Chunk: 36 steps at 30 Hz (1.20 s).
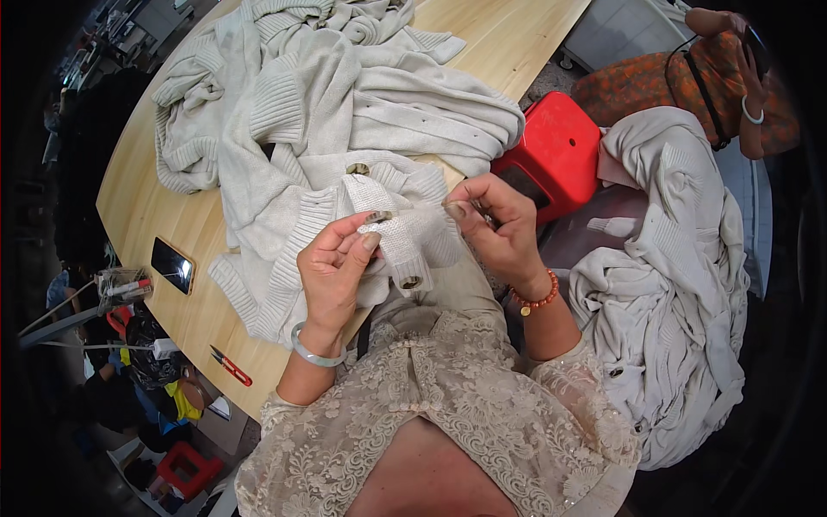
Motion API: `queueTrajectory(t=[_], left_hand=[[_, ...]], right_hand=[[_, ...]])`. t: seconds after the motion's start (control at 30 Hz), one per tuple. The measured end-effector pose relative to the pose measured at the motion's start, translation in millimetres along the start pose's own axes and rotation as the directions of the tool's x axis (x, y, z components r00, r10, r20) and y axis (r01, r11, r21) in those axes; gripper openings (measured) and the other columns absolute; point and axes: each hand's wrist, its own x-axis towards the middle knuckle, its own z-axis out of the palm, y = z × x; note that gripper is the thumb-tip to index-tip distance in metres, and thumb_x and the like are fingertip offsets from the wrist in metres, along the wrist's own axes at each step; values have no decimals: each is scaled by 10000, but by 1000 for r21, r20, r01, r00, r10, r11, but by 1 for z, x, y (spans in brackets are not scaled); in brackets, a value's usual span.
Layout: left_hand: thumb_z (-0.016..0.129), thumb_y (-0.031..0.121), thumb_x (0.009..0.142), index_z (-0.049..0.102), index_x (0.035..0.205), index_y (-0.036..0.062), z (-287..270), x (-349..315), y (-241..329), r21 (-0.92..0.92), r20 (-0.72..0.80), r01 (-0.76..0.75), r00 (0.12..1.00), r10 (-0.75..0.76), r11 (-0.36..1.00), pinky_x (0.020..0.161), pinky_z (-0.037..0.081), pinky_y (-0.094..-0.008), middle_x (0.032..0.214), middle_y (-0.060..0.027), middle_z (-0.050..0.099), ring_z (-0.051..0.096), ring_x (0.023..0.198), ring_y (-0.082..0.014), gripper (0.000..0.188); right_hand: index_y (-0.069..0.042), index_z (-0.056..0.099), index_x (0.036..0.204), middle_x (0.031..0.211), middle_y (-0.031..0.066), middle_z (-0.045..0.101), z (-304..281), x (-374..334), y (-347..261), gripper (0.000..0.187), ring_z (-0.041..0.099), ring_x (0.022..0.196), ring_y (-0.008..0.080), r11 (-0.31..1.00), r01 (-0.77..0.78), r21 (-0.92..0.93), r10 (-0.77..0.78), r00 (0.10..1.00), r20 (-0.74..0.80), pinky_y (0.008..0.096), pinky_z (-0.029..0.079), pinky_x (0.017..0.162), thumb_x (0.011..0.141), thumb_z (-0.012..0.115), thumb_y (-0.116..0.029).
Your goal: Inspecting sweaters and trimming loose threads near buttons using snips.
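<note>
Over my lap, my left hand (332, 265) is closed, pinching the ribbed edge band (398, 238) of a pale grey knitted cardigan between thumb and fingers. A dark button (411, 282) sits low on that band, and another button (357, 169) shows farther up. My right hand (500, 226) is raised just right of the band with thumb and forefinger pressed together. Whatever it pinches is too fine to make out. The cardigan's knitted body (319, 215) spreads from the table edge toward my lap.
More pale knitwear (345, 95) is heaped on the wooden table (129, 185). A phone (173, 264) and red thread snips (231, 365) lie at its left. To the right stand a red stool (560, 142) and another garment pile (663, 284). Another person (672, 86) is at far right.
</note>
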Motion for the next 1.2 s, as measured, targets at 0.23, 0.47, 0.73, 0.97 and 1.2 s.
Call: queueTrajectory(t=[0.23,0.47,0.73,0.97,1.2], left_hand=[[640,69,954,602,1237,-50,-9,2,-2,-223,81,67,995,-50,973,774,467,-205,1010,-50,680,588,831,-56,309],[627,65,962,579,1255,-60,-5,4,-2,-209,202,79,979,-36,975,849,476,-213,1095,-71,681,615,924,-71,322],[623,-17,944,592,1225,-43,-6,-2,1,208,159,-75,986,42,975,816,504,-211,1084,-65,684,637,932,-85,284],[680,-1,907,619,1153,-37,-15,-5,-6,366,102,-222,975,198,904,800,506,-219,1009,-57,675,636,907,-99,256],[662,0,926,615,1147,-49,-11,-2,-9,60,-1,-206,978,207,977,776,495,-195,981,-53,660,604,868,-66,231]], right_hand=[[-29,675,1115,859,63,687,0,6,10,278,632,705,141,979,-33,-200,16,996,-86,263,490,623,843,724,-48],[-34,732,1002,834,76,628,28,23,-14,263,614,745,179,948,268,-170,-218,940,264,272,469,628,747,737,29],[-24,715,927,745,76,610,32,32,-7,200,605,657,213,932,263,-248,-176,930,324,302,462,574,730,741,-6],[-26,716,927,735,70,600,38,28,-25,173,588,629,186,913,302,-275,-217,929,300,287,449,559,756,735,-6],[48,703,909,760,14,656,27,13,8,131,537,678,45,992,-79,-100,93,985,144,245,423,579,935,649,-68]])
